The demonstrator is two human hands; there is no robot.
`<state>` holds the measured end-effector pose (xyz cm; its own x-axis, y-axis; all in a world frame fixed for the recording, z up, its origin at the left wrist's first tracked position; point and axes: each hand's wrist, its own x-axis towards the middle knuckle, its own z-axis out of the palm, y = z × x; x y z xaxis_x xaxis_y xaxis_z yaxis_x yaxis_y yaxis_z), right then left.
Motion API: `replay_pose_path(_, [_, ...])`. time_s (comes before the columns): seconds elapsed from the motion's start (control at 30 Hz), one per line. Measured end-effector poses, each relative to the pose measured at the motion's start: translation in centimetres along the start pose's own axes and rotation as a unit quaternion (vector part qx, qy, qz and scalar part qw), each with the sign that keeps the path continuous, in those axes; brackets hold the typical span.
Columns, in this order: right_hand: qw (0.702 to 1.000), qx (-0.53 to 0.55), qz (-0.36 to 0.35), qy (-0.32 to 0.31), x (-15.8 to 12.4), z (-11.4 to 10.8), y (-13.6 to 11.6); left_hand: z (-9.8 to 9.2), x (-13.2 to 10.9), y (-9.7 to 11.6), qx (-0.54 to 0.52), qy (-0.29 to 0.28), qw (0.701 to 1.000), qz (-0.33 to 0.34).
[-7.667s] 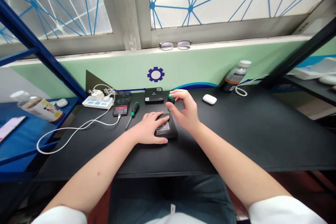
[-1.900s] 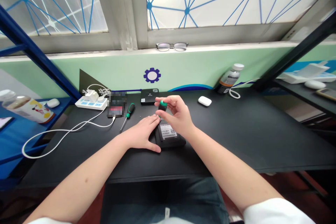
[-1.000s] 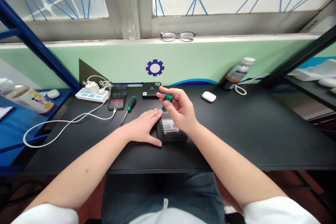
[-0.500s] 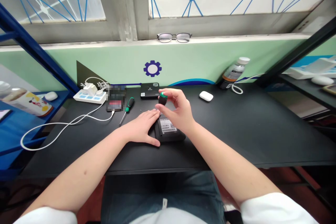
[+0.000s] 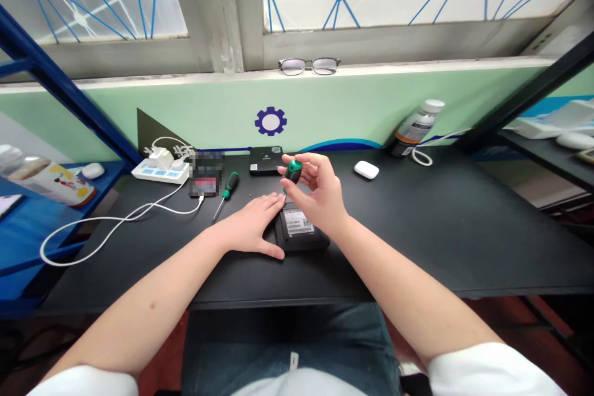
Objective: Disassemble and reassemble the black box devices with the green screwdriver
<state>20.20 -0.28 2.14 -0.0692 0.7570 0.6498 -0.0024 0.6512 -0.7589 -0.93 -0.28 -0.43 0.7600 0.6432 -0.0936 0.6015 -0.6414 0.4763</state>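
Observation:
A black boxy device (image 5: 304, 241) lies on the table with its white barcode label facing up. My left hand (image 5: 255, 223) rests flat along its left side, thumb and fingers spread. In my right hand (image 5: 322, 195) is a screwdriver (image 5: 293, 170) with a green and black handle, gripped by the fingertips. Its shaft points down at the far left corner of the device; the tip is too hidden to make out. Another green and black screwdriver (image 5: 226, 195) lies left of my left hand. A tiny dark piece (image 5: 250, 195), perhaps a screw, sits beyond my left fingers.
Along the back of the black table (image 5: 417, 235) are a white power strip (image 5: 160, 170), a pixelated phone (image 5: 204, 176) on a white cable, a black box (image 5: 265, 161), a white earbud case (image 5: 366, 169) and a leaning bottle (image 5: 415, 129). Glasses (image 5: 309, 66) lie on the sill.
The screwdriver handle in my right hand has tilted a little to the right, showing more of its green end. My left hand stays in place on the device.

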Motion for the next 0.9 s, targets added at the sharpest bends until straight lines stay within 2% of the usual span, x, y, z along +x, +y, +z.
replay_pose_path(0.3, [1.0,0.01,-0.003,0.012,0.08,0.0,-0.08,-0.15,0.08,-0.38,-0.004,-0.005,1.0,0.009])
replay_pose_path(0.57, [0.999,0.008,0.008,-0.036,-0.16,-0.07,0.33,-0.32,0.06,0.19,-0.001,-0.006,1.0,-0.002])
replay_pose_path(0.77, [0.996,-0.073,-0.049,-0.021,0.38,-0.84,0.23,-0.2,0.09,0.02,0.004,-0.011,1.0,0.0])
replay_pose_path(0.9, [0.995,-0.077,-0.057,-0.032,0.71,-0.75,0.12,-0.06,0.09,-0.18,0.004,0.001,1.0,0.011])
